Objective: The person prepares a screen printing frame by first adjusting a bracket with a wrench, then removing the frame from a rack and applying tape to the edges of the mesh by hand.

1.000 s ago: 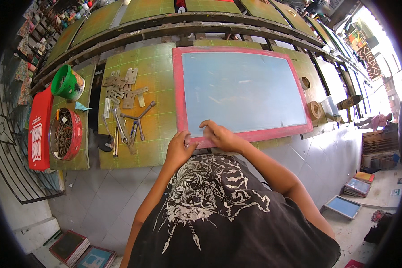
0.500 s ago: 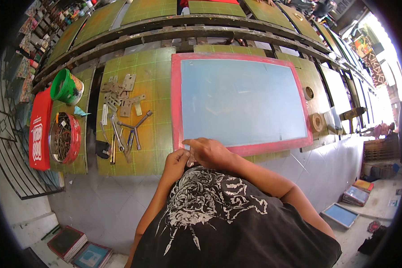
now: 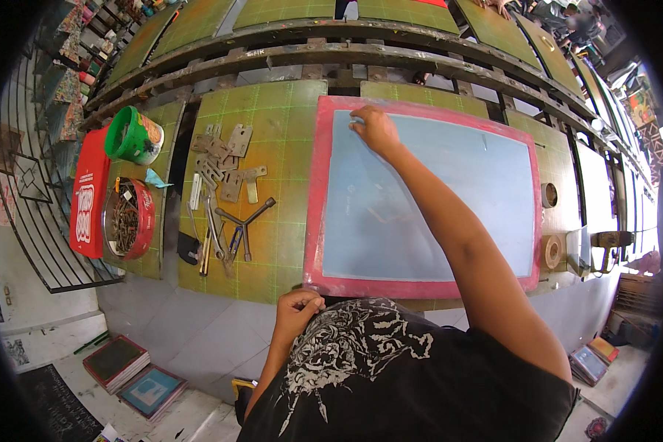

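Plainly, the right arm reaches forward across the framed blue screen, elbow a little bent, the right hand over the mesh near the far left corner, its fingers curled; whether they close on anything, I cannot tell. The left hand is at the near left corner, thumb bent toward folded fingers, its grip likewise unclear. The screen lies flat on the green bench, beneath the right hand and ahead of the left. Left of both hands are metal brackets, a three-armed wrench, a green bucket and a red tin. Behind the left hand, stacked frames sit low down.
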A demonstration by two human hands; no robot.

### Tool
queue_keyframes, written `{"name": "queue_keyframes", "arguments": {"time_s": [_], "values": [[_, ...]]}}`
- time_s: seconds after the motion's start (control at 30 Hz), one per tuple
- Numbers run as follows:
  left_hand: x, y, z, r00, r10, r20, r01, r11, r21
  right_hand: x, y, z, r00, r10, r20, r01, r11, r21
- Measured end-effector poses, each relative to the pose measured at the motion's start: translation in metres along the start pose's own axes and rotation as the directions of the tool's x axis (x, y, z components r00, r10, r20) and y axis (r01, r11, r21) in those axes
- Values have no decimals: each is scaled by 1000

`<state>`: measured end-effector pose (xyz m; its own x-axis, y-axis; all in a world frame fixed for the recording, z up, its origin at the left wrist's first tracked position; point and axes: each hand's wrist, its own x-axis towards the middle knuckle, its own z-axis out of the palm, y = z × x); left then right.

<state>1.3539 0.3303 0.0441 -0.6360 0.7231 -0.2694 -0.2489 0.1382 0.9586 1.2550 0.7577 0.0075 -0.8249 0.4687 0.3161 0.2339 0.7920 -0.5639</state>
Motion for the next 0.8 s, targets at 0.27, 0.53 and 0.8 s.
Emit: {"name": "queue_keyframes", "arguments": {"time_s": [0.27,0.53,0.8], "values": [[-7,-8,-10,981,-66,-182,41,990,-136,15,14,15,963,-240,120,264,924,-276],[-4,-15,-12,975,-39,-217,7,990,-144,49,35,15,980,197,14,-196,979,-63],[13,-15,-8,954,-126,-273,40,952,-303,-52,-85,5,940,-74,333,19,986,166]]}}
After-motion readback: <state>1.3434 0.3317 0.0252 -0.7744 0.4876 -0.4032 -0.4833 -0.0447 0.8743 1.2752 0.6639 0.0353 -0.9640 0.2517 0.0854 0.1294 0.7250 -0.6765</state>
